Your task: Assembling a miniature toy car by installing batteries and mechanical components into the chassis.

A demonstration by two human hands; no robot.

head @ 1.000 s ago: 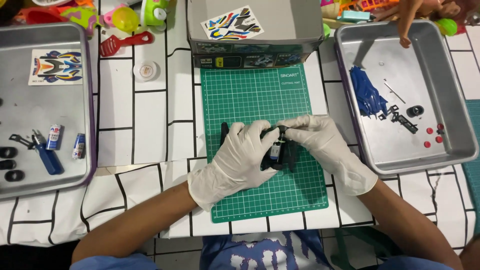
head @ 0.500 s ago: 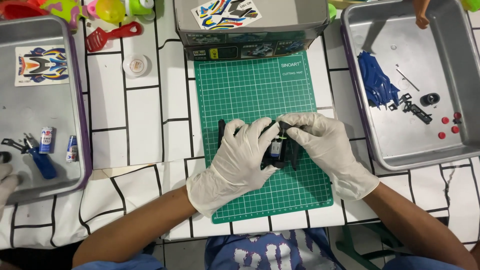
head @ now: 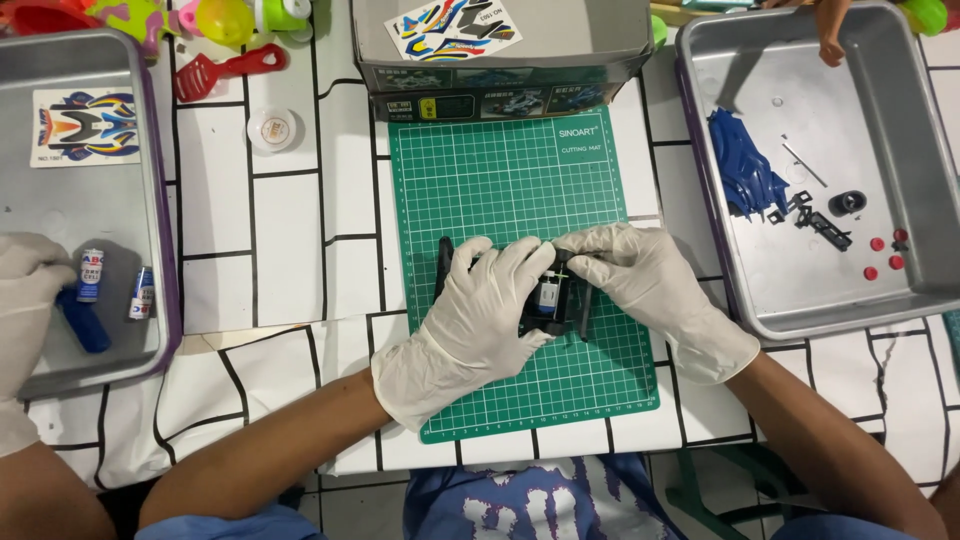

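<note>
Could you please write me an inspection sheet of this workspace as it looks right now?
Surface: white table cover with black lines; green cutting mat in the middle.
Job's things: small black toy car chassis over the mat, held between both hands.
Clutter: left metal tray with sticker sheet and small batteries; right metal tray with blue car body, black parts, red pieces; grey box; red comb-like tool.
Grippers: left hand and right hand, white-gloved, both gripping the chassis.
Cables: nothing seen.
Surroundings: another person's gloved hand at the left tray.
</note>
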